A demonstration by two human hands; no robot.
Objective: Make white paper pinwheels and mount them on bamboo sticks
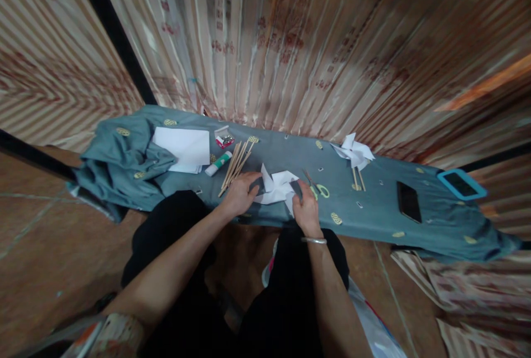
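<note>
A folded white paper pinwheel (277, 185) lies in front of me at the near side of the cloth-covered bench, its blades standing up. My left hand (241, 194) closes its fingers on the pinwheel's left edge. On the opposite side, my right hand (306, 209), with a silver bangle at the wrist, grips the right edge. Dark patches show at the fingertips of both hands. Scissors (322, 190) with light green handles rest just beyond my right hand. Several thin wooden sticks (235, 167) lie beside my left hand, next to a white and green glue stick (218, 164).
White paper sheets (182, 148) and a small open box of pins (224, 140) sit at the left. Toward the right are other white pinwheels on sticks (354, 152), a black phone (409, 202) and a blue-framed device (462, 184). A striped curtain hangs behind the bench.
</note>
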